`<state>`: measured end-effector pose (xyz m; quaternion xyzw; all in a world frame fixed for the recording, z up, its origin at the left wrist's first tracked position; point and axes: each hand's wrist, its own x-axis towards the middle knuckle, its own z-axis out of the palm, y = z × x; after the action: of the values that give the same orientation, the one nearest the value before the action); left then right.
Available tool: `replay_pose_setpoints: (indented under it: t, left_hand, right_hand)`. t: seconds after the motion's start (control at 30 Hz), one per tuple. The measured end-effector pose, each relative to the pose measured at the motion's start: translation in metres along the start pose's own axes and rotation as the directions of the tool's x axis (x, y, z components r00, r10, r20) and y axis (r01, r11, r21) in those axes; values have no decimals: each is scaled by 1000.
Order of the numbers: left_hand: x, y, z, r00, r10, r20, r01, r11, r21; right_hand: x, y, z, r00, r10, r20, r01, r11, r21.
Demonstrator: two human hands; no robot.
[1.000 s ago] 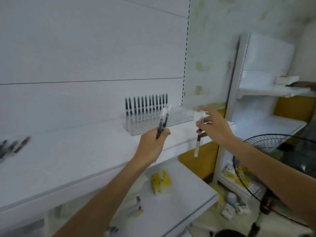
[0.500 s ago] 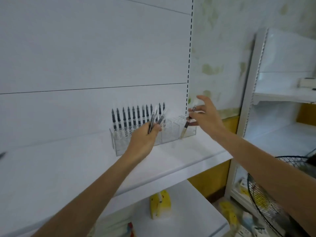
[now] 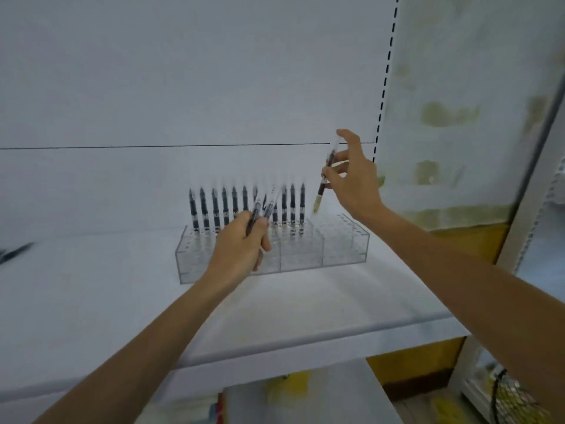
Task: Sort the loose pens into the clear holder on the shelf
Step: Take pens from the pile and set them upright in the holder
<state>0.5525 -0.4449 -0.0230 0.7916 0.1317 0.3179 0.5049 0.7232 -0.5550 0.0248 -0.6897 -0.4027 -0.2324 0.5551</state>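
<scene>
Head view: your right hand [image 3: 354,183] pinches one pen [image 3: 324,182], tilted, its tip just above the right part of the clear holder [image 3: 345,243]. Your left hand [image 3: 238,246] has its fingers clenched round a bunch of pens [image 3: 260,211] in front of the holder, which stands on the shelf [image 3: 305,301] with a row of pens [image 3: 226,206] upright along its back.

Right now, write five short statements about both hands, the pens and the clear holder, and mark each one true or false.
1. The right hand pinches one slim black-and-clear pen, slanted over the clear plastic holder. True.
2. The left hand is empty. False: it grips a few pens.
3. A row of black pens stands upright along the holder's back. True.
4. The holder's right section is packed with pens. False: its holes show empty.
5. The holder stands on the floor. False: it stands on the white shelf.
</scene>
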Motion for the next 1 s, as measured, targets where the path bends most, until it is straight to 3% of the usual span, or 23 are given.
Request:
replay_pose_setpoints:
  t: [0.23, 0.43, 0.57, 0.67, 0.73, 0.8, 0.9, 1.0]
  left_hand:
    - [-7, 2, 34, 998, -9, -63, 13, 999, 49]
    - [-6, -4, 45, 993, -34, -117, 41, 998, 52]
    - [-4, -3, 49, 996, -23, -83, 31, 995, 92]
    - [0, 4, 50, 996, -11, -86, 21, 992, 121]
    - [5, 11, 50, 993, -5, -117, 14, 997, 75]
    - [11, 16, 54, 990, 12, -141, -5, 999, 54]
    - [15, 22, 65, 991, 12, -137, -8, 1000, 30]
    - [15, 24, 77, 996, 1, -90, -4, 1000, -30]
  right_hand:
    - [12, 28, 2, 991, -86, 105, 84, 996, 17]
    - [-3, 52, 15, 907, -75, 414, 127, 987, -98]
    - [-1, 55, 13, 914, -52, 403, 120, 982, -147]
    - [2, 50, 8, 968, -121, 219, 167, 964, -207]
    - [1, 39, 4, 986, -102, 130, 113, 991, -77]
    - [-3, 26, 1, 971, 2, 241, -37, 990, 138]
    - [-9, 14, 0, 887, 22, 461, -160, 952, 262]
    - [-7, 11, -6, 888, 54, 457, -237, 905, 354]
